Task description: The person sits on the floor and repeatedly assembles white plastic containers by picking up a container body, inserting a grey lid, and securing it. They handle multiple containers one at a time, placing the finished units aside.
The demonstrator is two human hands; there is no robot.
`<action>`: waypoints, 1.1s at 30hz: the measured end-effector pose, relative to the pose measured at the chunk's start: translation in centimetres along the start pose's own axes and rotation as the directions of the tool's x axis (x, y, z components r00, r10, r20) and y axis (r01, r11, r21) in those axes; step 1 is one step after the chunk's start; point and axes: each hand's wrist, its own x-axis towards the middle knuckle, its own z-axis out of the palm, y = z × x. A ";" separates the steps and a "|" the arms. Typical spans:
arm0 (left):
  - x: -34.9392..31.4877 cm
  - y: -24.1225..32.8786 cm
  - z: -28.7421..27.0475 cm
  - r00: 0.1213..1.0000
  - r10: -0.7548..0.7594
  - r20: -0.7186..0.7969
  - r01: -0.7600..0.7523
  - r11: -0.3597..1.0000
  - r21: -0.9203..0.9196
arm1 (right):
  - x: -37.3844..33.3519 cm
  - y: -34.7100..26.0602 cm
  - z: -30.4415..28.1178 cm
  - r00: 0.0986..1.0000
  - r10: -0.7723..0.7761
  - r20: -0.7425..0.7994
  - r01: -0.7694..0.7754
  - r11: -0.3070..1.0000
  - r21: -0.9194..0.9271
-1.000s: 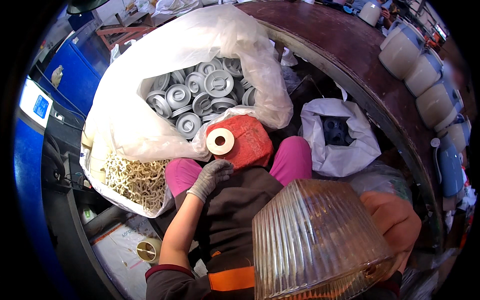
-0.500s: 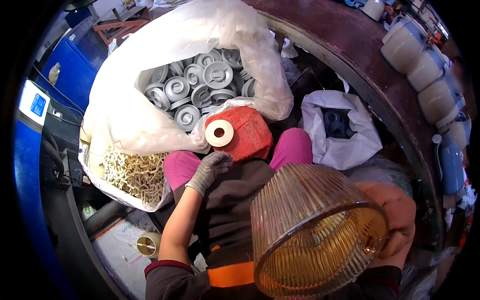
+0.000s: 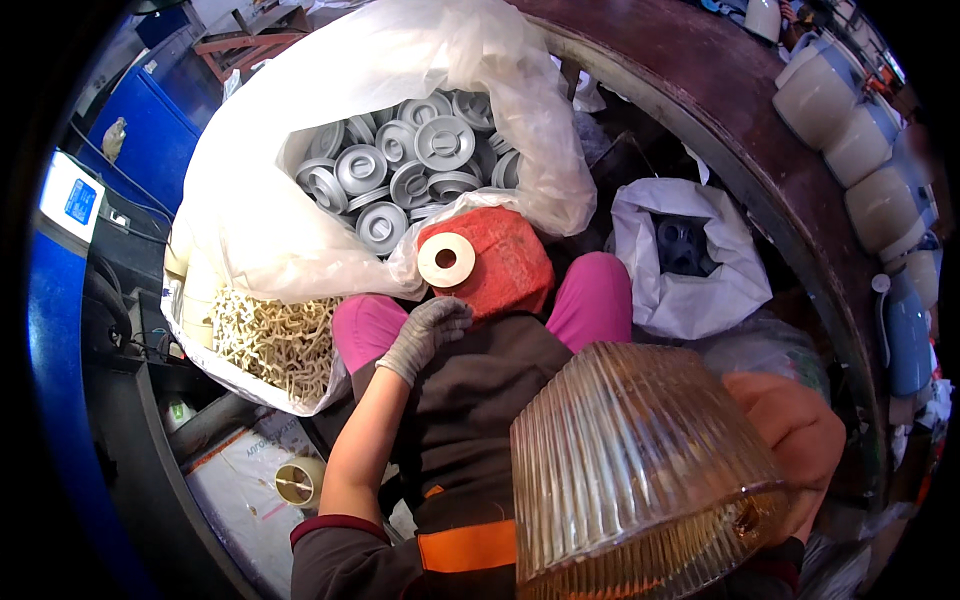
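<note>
Ribbed vessel (image 3: 640, 460), seemingly in right hand (image 3: 797, 425)

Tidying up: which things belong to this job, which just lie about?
Probably the job:
ribbed amber vessel at right hand
red block near gloved left hand
round cream ring

Probably lying about:
short cream cylinder
crumpled clear plastic film

1. Strong light falls on the big translucent white plastic bag (image 3: 235, 200), washing its folds nearly to plain white.
2. Below the edge of the long maroon tabletop (image 3: 680, 60), everything sinks into murky shadow.
3. Pale streaks of glare run down the ribbed, amber-tinted clear vessel (image 3: 640, 460).
4. I can't make out the light's source from here.
5. Tabletop edges bow into an arc, corners go black, the far right smudges; mid-view, the round grey plastic discs (image 3: 445, 143) look crisp.
</note>
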 end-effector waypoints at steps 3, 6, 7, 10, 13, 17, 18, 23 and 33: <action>0.1 -0.2 -0.2 1.000 0.002 -0.003 -0.002 1.000 -0.021 | 1.6 -2.2 -0.8 0.979 0.179 0.093 -0.184 0.982 0.044; 0.3 -0.2 -0.2 1.000 0.001 -0.003 -0.001 1.000 -0.012 | 0.7 -2.1 -0.6 0.982 0.175 0.066 -0.179 0.983 0.052; 0.3 -0.3 -0.2 1.000 0.000 -0.003 0.000 1.000 -0.007 | 0.6 -2.4 -0.7 0.975 0.210 0.073 -0.214 0.975 0.052; 0.4 -0.2 -0.2 1.000 -0.012 -0.012 0.012 1.000 -0.007 | 0.3 -2.5 -1.1 0.971 0.211 0.108 -0.217 0.975 0.044; 0.2 -0.1 0.1 1.000 -0.014 -0.028 0.013 1.000 -0.008 | 0.2 -2.4 -0.6 0.978 0.196 0.066 -0.199 0.980 0.032; 0.0 0.0 0.1 1.000 -0.009 -0.008 0.009 1.000 -0.018 | 0.2 -2.4 -0.2 0.984 0.173 0.028 -0.174 0.984 0.022; 0.1 -0.3 -0.3 1.000 -0.005 -0.003 0.005 1.000 -0.022 | 0.2 -2.4 -0.1 0.986 0.166 0.030 -0.167 0.986 0.027; 0.4 -0.4 -0.2 1.000 -0.004 0.002 0.004 1.000 -0.026 | 0.1 -2.3 -0.4 0.991 0.126 0.031 -0.127 0.991 0.035; 0.3 -0.3 -0.5 1.000 -0.020 -0.019 0.019 0.999 -0.032 | 0.1 -1.9 0.1 0.995 0.096 -0.014 -0.096 0.994 0.043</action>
